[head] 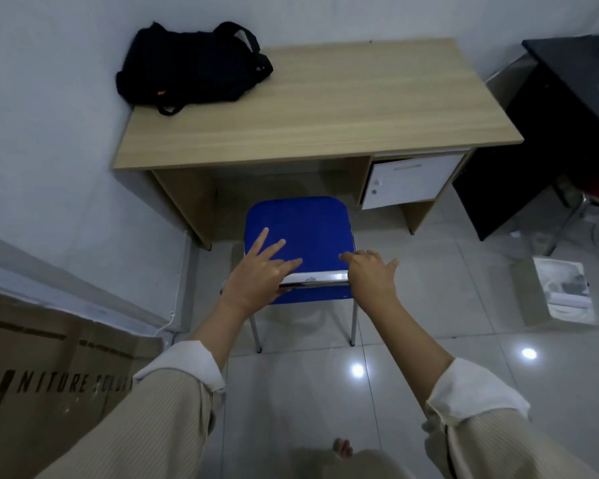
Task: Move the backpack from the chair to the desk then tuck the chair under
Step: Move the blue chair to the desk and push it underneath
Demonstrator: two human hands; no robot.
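A black backpack [191,67] lies on the back left corner of the light wooden desk [325,108], against the wall. A blue padded chair [300,229] stands on the tiled floor in front of the desk's knee space, its seat front just past the desk's edge. My left hand [260,274] rests on the left end of the chair's backrest top with fingers spread over the seat. My right hand [372,274] lies on the right end of the backrest top, fingers loosely spread. The metal bar [315,279] of the backrest shows between them.
A white drawer unit [412,183] hangs under the desk's right side. A black cabinet [547,133] stands to the right, a small box [561,292] on the floor near it. A large cardboard box [49,368] leans at the lower left by the wall.
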